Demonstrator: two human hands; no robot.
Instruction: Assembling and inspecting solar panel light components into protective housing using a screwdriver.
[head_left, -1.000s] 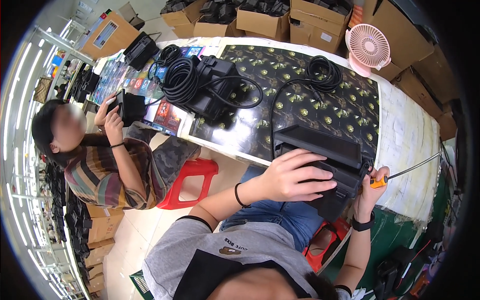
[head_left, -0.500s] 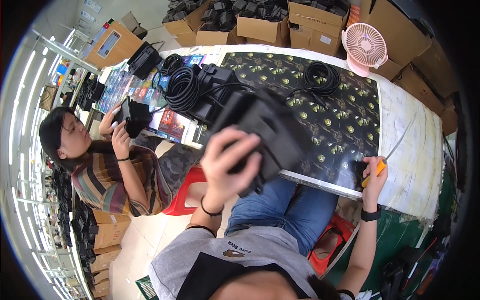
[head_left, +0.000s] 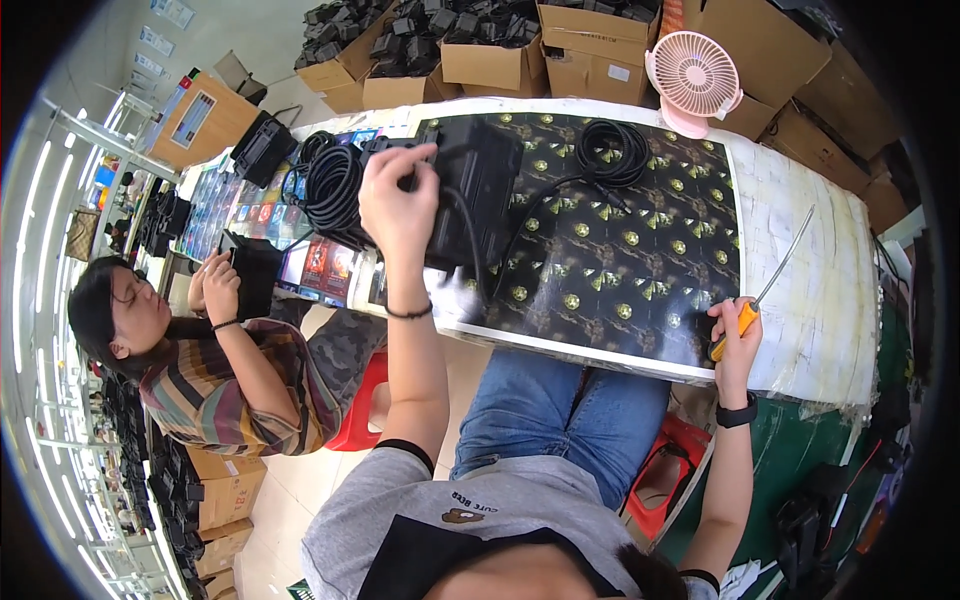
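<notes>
My left hand (head_left: 398, 205) is over the far left of the table, its fingers curled but apart, with nothing visible between them. Just right of it a black plastic box (head_left: 490, 190) rests on the table, a black cable looping down from its near side. Other black housings beside it are partly hidden by my hand. My right hand (head_left: 738, 340) rests at the table's front right edge, closed around a screwdriver (head_left: 746, 318) with an orange handle, its long shaft pointing away from me.
A coil of black cable (head_left: 612, 155) lies on the dark patterned mat (head_left: 640, 290); another coil (head_left: 335, 190) sits left of my hand. A pink fan (head_left: 694, 78) stands at the far edge. On the left, a co-worker (head_left: 220, 380) handles a black box (head_left: 257, 275). Cartons (head_left: 492, 66) line the back.
The black box that my left hand held in front of me is now down on the table. That hand has moved away from me and left, and has let go. My right hand keeps the screwdriver.
</notes>
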